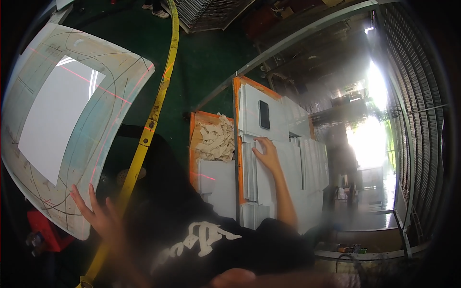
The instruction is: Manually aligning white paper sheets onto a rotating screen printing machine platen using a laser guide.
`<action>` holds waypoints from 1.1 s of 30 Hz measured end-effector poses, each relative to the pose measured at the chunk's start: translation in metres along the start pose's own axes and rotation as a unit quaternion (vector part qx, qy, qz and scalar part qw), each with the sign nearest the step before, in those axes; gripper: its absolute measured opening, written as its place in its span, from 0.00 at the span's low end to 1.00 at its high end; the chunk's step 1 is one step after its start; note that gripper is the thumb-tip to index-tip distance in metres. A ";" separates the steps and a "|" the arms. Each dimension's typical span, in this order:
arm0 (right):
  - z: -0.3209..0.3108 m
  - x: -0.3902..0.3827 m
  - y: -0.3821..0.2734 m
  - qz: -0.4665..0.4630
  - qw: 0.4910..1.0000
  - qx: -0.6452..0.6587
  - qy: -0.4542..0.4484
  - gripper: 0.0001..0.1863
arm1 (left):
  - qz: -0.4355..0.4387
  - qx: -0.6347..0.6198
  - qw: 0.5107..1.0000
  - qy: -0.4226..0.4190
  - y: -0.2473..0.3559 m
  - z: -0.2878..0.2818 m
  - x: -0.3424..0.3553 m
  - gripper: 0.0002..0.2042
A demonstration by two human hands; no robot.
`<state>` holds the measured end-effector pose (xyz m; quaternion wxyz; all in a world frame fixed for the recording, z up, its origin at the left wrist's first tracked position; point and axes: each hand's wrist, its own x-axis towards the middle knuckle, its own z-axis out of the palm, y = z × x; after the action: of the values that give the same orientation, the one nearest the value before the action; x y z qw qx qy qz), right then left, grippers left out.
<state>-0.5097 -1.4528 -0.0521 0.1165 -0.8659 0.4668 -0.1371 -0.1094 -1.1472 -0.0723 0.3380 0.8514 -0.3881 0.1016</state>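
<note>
My left hand (pixel 100 217) is open with its fingers spread, at the lower right edge of a pale, curved board (pixel 91 144). Thin dark curves and red laser lines cross this board. A glossy white sheet (pixel 53 115) lies on it, apart from my fingers. Over on the right, my right hand (pixel 267 154) rests at the edge of stacked white sheets (pixel 283 168), thumb and fingers apart. No held thing shows in it. Just beyond that hand, a dark phone (pixel 263 114) lies on the white sheets.
A yellow bar (pixel 161 96) runs between the board and my body. Crumpled cream scraps (pixel 216 140) fill an orange-edged compartment beside the sheets. A metal frame (pixel 307 38) rises behind the stacks. A red device (pixel 50 233) is below the board. A person's shoe (pixel 161 14) shows far off.
</note>
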 end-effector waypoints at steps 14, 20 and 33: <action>-0.016 -0.002 0.011 0.075 0.988 -0.131 0.003 0.19 | 0.017 -0.007 1.000 -0.022 0.024 -0.002 -0.008 0.22; -0.016 0.000 0.014 0.074 0.990 -0.116 -0.008 0.19 | 0.030 -0.008 0.999 -0.028 0.028 0.001 -0.009 0.22; -0.016 0.000 0.023 0.053 0.995 -0.074 0.026 0.15 | 0.050 -0.004 0.999 -0.015 0.031 0.006 -0.010 0.24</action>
<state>-0.5335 -1.4661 -0.0453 0.0471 -0.8422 0.5239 -0.1182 -0.1393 -1.1599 -0.0657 0.3303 0.8307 -0.4357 0.1044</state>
